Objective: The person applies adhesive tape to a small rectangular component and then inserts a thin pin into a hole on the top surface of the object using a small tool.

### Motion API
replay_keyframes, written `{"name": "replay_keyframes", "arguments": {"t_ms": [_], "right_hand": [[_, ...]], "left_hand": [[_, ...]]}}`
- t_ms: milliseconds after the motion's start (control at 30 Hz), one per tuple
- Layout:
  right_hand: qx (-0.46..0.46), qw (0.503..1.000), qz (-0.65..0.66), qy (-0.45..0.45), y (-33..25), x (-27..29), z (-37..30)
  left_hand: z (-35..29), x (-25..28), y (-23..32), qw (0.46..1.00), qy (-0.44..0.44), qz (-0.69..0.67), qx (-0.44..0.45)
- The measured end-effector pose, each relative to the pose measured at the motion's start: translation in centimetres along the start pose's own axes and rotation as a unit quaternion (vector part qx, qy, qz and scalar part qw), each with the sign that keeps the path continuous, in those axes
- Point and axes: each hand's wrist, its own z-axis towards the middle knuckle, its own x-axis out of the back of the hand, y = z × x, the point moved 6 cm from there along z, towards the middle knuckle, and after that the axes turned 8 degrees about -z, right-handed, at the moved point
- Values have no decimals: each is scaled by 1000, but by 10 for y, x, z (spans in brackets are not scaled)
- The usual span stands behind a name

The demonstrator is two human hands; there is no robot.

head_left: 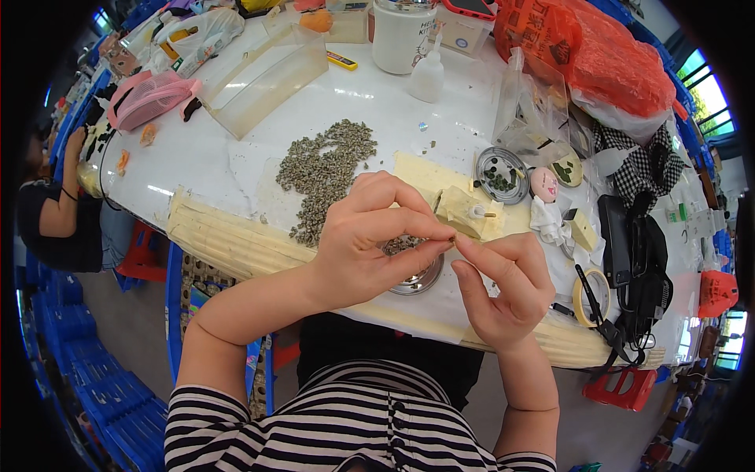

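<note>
My left hand (370,236) is closed in a pinch, thumb against index finger, above the near edge of the table. A tiny brownish part (451,240) shows at those fingertips, too small to name. The index fingertip of my right hand (510,287) meets it from the right, while the right thumb stands apart from that finger. Below the left hand, a round clear dish (423,283) holding small grey pieces is partly hidden. Just beyond the hands sits a small block fixture (469,212) wrapped in cream tape, with a white peg on it.
A pile of small grey metal parts (322,173) lies left of centre. Round dishes with dark green pieces (502,175) stand at the right, near a tape roll (591,297) and a black phone (614,236). A clear tray (271,79), squeeze bottle (428,79) and red bags (621,67) stand farther back.
</note>
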Motion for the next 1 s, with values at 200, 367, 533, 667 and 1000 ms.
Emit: {"name": "replay_keyframes", "arguments": {"t_ms": [200, 367, 533, 667, 1000], "right_hand": [[-63, 997, 37, -32, 9, -5, -4], [-113, 993, 6, -24, 16, 1, -4], [-120, 981, -151, 17, 34, 13, 1], [-103, 978, -179, -23, 35, 4, 4], [-80, 986, -115, 87, 27, 25, 2]], "left_hand": [[1, 1, -1, 1000, -6, -29, 8], [1, 1, 0, 999, -10, -33, 16], [1, 1, -1, 999, -16, -28, 24], [0, 1, -1, 999, -17, -28, 25], [0, 0, -2, 999, -12, -26, 27]]}}
